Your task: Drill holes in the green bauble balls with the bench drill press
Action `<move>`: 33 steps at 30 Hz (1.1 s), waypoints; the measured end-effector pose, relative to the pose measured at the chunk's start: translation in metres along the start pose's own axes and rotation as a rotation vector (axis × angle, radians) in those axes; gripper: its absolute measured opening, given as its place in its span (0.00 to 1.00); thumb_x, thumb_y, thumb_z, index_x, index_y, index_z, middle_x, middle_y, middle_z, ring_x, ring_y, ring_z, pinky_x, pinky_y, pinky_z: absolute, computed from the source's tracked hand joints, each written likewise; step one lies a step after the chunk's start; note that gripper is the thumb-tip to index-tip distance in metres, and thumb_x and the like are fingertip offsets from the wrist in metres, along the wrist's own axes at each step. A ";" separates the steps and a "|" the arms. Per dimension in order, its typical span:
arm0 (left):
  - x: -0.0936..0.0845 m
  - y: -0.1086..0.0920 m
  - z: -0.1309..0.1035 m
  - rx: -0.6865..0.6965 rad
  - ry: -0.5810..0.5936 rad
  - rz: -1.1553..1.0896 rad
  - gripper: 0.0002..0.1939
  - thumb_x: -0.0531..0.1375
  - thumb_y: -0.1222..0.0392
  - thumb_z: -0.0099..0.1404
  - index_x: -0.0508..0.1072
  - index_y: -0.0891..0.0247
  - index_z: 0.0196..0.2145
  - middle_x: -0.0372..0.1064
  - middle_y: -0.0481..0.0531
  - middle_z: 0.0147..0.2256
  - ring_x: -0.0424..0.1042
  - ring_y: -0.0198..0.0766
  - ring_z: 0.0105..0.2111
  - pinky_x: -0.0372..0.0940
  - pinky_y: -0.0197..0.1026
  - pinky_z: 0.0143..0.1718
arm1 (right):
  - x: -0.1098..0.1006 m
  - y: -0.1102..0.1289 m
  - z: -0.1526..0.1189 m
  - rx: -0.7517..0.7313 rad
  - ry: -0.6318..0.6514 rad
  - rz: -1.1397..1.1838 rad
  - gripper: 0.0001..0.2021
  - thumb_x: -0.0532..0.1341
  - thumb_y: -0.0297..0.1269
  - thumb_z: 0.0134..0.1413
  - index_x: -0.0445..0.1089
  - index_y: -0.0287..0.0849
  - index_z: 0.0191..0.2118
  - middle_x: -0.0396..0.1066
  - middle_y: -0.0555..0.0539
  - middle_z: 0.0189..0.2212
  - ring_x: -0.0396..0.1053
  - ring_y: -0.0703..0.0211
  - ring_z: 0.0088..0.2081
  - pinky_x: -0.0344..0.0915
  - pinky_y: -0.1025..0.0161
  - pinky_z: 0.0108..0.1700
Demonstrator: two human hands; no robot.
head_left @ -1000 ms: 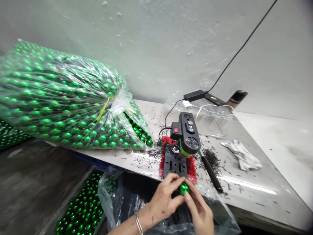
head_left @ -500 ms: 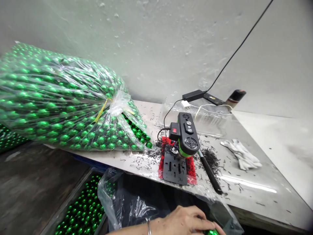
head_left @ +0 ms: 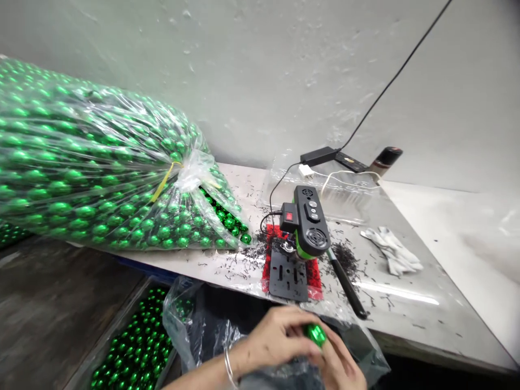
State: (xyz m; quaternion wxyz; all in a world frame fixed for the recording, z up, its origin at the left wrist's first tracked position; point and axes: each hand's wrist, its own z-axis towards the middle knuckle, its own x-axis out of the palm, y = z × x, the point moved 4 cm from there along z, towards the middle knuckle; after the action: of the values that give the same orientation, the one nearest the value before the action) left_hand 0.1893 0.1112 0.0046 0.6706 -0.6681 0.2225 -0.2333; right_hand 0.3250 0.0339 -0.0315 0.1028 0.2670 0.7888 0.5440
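Two hands met at the bottom edge of the view, and between them we held one shiny green ball. Our left hand, with one thin bangle at the wrist, curled its fingers over the ball from the left; our right hand pinched it from below and the right, thumb and fingertips against it. The ball sat just above one open clear bag below the table edge, close in front of the small bench machine.

That one machine stood on a black slotted plate over a red mat, with one red switch on its side and one black handle slanting off to the right. Dark shavings lay scattered around it, too many for us to count.

One large clear sack tied with a yellow band lay on the left of the table, stuffed with green balls beyond counting. One tray of more green balls sat below the table at the lower left. One crumpled white glove or cloth lay to the right of the machine; we could not tell which. One black power adapter rested near the wall.
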 end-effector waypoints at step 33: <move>-0.081 0.016 -0.011 -0.093 -0.374 -0.175 0.19 0.66 0.55 0.59 0.79 0.59 0.48 0.70 0.56 0.54 0.70 0.46 0.52 0.67 0.46 0.54 | 0.104 0.021 0.027 0.023 0.215 0.033 0.26 0.73 0.48 0.39 0.77 0.42 0.46 0.78 0.42 0.44 0.75 0.49 0.45 0.74 0.52 0.47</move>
State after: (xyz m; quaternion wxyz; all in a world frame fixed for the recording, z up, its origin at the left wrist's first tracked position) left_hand 0.1185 0.1517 -0.0123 0.6458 -0.7468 0.0459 -0.1521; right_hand 0.2571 0.1165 -0.0095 0.0054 0.2212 0.7969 0.5621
